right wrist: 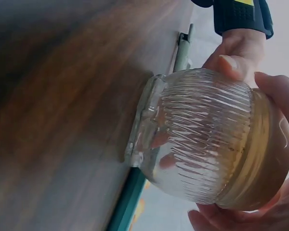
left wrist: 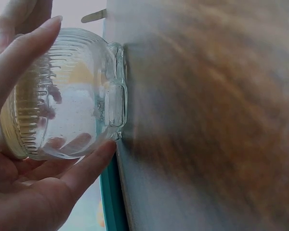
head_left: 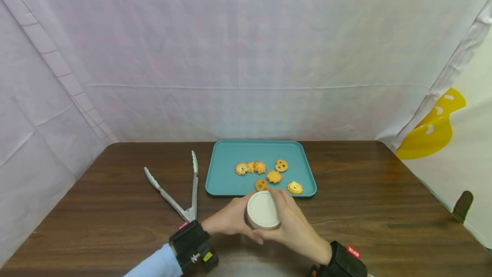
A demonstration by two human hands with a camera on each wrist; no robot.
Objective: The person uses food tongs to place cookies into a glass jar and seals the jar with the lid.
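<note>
Looking down from the head view, the left hand (head_left: 226, 220) and right hand (head_left: 292, 225) both wrap a lidded glass jar (head_left: 263, 210) standing on the table (head_left: 384, 208), just in front of a teal tray (head_left: 226, 157) of cookies (head_left: 274, 177); tongs (head_left: 180, 187) lie to the left. The left wrist view shows fingers (left wrist: 86, 166) curled round the ribbed jar (left wrist: 67, 96). The right wrist view shows the jar (right wrist: 202, 139) resting on its base.
</note>
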